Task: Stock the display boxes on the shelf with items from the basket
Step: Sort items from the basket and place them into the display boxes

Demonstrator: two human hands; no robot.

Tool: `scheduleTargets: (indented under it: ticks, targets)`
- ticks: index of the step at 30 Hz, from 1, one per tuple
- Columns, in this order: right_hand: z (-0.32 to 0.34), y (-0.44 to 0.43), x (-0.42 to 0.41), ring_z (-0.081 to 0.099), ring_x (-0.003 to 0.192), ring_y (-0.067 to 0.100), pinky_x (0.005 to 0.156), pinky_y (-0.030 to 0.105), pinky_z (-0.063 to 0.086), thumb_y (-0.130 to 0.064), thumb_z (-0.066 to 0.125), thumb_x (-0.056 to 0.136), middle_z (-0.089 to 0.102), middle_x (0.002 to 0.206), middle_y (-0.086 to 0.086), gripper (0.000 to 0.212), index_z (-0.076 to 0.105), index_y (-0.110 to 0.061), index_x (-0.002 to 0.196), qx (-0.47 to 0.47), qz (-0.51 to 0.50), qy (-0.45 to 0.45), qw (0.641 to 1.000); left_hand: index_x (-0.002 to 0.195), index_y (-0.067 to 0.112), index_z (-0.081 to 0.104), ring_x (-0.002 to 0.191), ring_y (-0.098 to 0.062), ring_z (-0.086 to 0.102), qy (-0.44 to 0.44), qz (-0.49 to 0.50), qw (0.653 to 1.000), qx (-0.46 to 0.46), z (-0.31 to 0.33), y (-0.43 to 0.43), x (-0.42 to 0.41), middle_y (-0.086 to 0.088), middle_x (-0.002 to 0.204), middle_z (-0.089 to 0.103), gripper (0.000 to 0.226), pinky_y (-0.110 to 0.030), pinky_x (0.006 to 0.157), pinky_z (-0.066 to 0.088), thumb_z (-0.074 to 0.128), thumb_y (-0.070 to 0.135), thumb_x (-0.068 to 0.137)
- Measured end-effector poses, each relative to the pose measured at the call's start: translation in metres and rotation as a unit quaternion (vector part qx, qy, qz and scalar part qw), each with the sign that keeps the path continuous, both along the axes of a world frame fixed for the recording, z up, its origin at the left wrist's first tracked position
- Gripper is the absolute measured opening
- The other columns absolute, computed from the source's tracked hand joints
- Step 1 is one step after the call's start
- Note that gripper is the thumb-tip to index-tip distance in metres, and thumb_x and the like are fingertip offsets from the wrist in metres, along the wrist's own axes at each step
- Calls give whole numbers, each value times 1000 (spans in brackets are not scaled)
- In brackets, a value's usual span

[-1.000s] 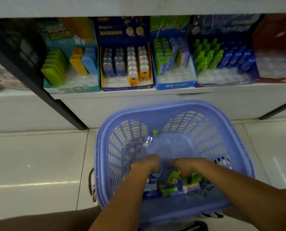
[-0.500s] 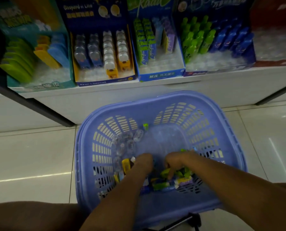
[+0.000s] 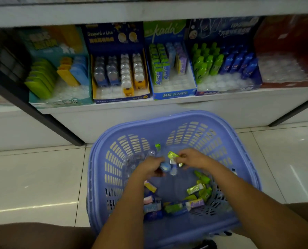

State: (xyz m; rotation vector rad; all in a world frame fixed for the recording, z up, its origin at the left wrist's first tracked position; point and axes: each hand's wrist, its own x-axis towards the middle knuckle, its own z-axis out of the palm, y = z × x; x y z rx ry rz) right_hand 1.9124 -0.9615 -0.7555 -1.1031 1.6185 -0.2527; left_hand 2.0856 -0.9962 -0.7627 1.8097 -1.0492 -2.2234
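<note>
A lilac plastic basket (image 3: 169, 119) stands on the floor below the shelf, with several small packets (image 3: 194, 189) loose in its bottom. My left hand (image 3: 149, 168) is raised over the basket and grips a light blue item (image 3: 165, 166). Beside it my right hand (image 3: 192, 158) pinches small green packets (image 3: 173, 156). On the shelf stand the display boxes: a teal one (image 3: 59, 103), a dark blue one (image 3: 121, 99) with bear-shaped items, a blue one (image 3: 174, 95) with green and purple packs, one with green and blue bottles (image 3: 225, 90), and a red one (image 3: 290, 83).
A dark slanted shelf post (image 3: 41, 115) runs down at the left, another (image 3: 293, 112) at the right. White floor tiles (image 3: 32, 177) lie on both sides of the basket. Clear plastic items (image 3: 133, 160) lie against the basket's left inner wall.
Both hands have lifted out of the pile at the basket's bottom, now holding items. The view has tilted up, showing more of the shelf.
</note>
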Motion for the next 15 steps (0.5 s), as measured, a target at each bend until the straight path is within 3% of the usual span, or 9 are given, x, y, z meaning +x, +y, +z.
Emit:
scheduleTargets:
  ticks: [2, 6, 10, 13, 15]
  targets:
    - [18, -3, 1, 62, 71, 22, 63, 30, 57, -17, 59, 92, 53, 71, 8, 17, 61, -2, 84, -23, -116, -102, 988, 85, 4, 51, 59, -23, 63, 69, 48, 996, 24, 15, -4, -2, -16, 77, 56, 21, -34, 52, 57, 49, 19, 99]
    - [50, -7, 14, 62, 58, 17, 53, 26, 53, -16, 55, 94, 64, 76, 12, 18, 65, -3, 86, -81, -218, -206, 951, 93, 0, 61, 62, -22, 71, 184, 50, 982, 18, 41, -11, -6, -16, 78, 71, 36, -33, 59, 60, 42, 28, 101]
    - [79, -18, 30, 50, 53, 16, 50, 26, 38, -19, 55, 93, 53, 67, 10, 18, 59, -3, 84, -148, -240, -157, 946, 93, 5, 67, 67, -17, 72, 221, 54, 973, -33, 65, -19, -3, -10, 80, 75, 44, -27, 57, 58, 41, 40, 99]
    - [99, -22, 38, 51, 48, 10, 46, 21, 36, -22, 57, 92, 51, 60, 2, 18, 53, -10, 79, -178, -254, -137, 941, 93, 5, 70, 65, -14, 69, 222, 41, 971, -74, 83, -25, 7, -10, 83, 74, 51, -24, 57, 56, 45, 50, 94]
    - [109, -23, 46, 50, 44, 4, 42, 16, 38, -20, 57, 92, 50, 57, -1, 17, 51, -12, 78, -195, -246, -122, 942, 99, 4, 67, 64, -14, 68, 213, 10, 972, -101, 96, -28, 14, -10, 84, 73, 43, -24, 57, 55, 54, 45, 91]
